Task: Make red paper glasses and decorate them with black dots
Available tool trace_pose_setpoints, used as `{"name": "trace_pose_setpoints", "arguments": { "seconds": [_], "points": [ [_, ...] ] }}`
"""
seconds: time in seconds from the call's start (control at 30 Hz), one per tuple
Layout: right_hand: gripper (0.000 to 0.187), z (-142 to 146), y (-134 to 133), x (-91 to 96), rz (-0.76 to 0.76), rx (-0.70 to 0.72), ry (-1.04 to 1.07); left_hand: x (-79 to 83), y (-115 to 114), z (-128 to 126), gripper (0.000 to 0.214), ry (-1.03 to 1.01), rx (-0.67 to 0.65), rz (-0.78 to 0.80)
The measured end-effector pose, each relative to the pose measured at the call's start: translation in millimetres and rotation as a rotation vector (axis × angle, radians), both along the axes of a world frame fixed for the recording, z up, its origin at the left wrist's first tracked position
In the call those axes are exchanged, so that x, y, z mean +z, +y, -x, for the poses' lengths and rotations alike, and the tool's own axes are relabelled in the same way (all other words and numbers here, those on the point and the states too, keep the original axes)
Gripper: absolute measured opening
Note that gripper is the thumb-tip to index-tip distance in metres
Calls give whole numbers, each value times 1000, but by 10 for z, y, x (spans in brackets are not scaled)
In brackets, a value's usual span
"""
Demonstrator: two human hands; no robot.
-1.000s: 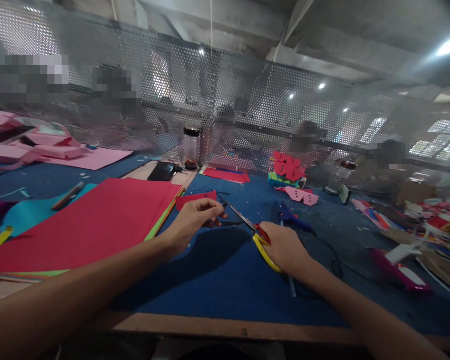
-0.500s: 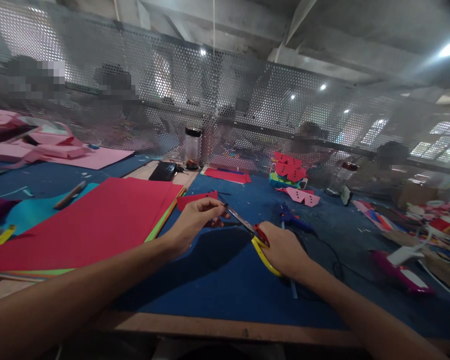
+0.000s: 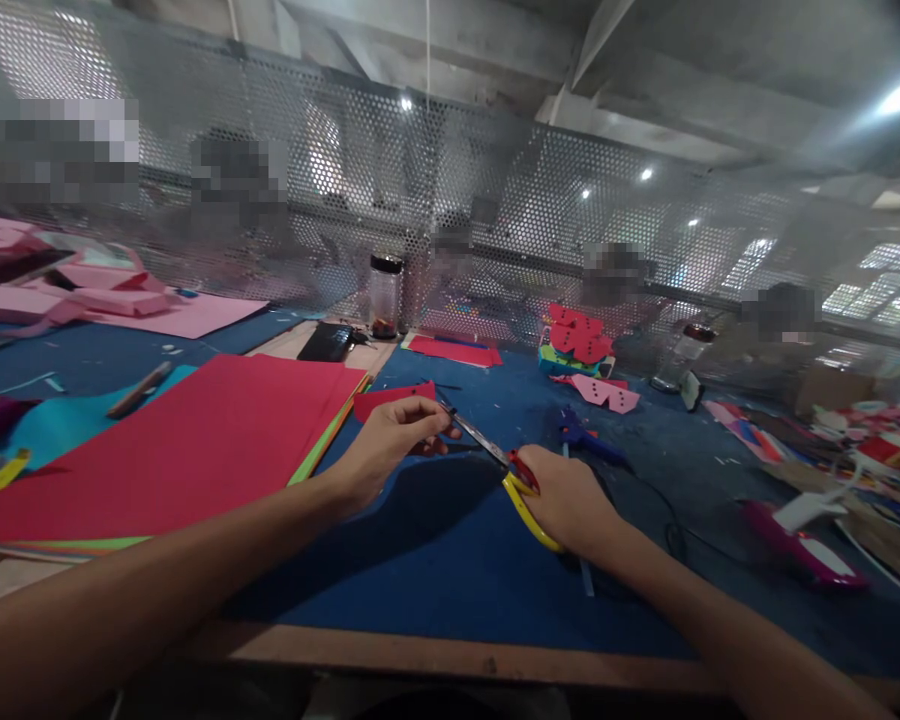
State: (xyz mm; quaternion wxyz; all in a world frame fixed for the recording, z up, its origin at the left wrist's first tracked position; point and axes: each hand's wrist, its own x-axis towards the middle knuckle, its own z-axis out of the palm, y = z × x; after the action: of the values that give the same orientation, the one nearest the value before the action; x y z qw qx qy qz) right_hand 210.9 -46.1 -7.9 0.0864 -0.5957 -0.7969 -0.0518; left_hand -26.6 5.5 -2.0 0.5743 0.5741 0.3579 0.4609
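Note:
My right hand (image 3: pixel 574 500) grips a pair of scissors (image 3: pixel 525 505) with yellow and red handles. Their blades point up and left, the tips reaching my left hand. My left hand (image 3: pixel 405 430) is closed in a pinch at those tips; whatever is between its fingers is too small or hidden to make out. Just behind that hand lies a folded piece of red paper (image 3: pixel 379 400). Under my left forearm side rests a stack of red sheets (image 3: pixel 187 440), with green and orange edges showing below.
Right of my hands lie a blue glue gun (image 3: pixel 589 437) with its cord and a magenta tool (image 3: pixel 802 545). Dotted red and pink paper shapes (image 3: pixel 581 340) stand behind. A jar (image 3: pixel 385 297) and a black phone (image 3: pixel 326 342) sit near the perforated screen (image 3: pixel 480 200).
Both hands stay in nearly the same place. The scissor blades and left fingertips show only a very slight shift.

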Motion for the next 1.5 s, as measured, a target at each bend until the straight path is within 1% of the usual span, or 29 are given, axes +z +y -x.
{"name": "trace_pose_setpoints", "arguments": {
  "seconds": [0.23, 0.4, 0.87, 1.1, 1.23, 1.5],
  "points": [
    [15, -10, 7, -6, 5, -10, -29, -18, 13, 8, 14, -20, -14, 11],
    [14, -6, 2, -13, -3, -6, -12, -24, 17, 10, 15, -36, -17, 13],
    [16, -31, 21, -28, 6, -11, -24, -43, 32, 21, 18, -21, -3, 16],
    [13, -40, 21, -33, -47, 3, 16, -23, 29, 30, 18, -10, 13, 15],
    [14, -31, 18, -32, -45, 13, 4, -16, 19, 33, 18, -9, 22, 11],
    [13, -18, 9, -37, -49, 2, -20, -57, 48, 27, 17, -8, 1, -7]
  ]
}}
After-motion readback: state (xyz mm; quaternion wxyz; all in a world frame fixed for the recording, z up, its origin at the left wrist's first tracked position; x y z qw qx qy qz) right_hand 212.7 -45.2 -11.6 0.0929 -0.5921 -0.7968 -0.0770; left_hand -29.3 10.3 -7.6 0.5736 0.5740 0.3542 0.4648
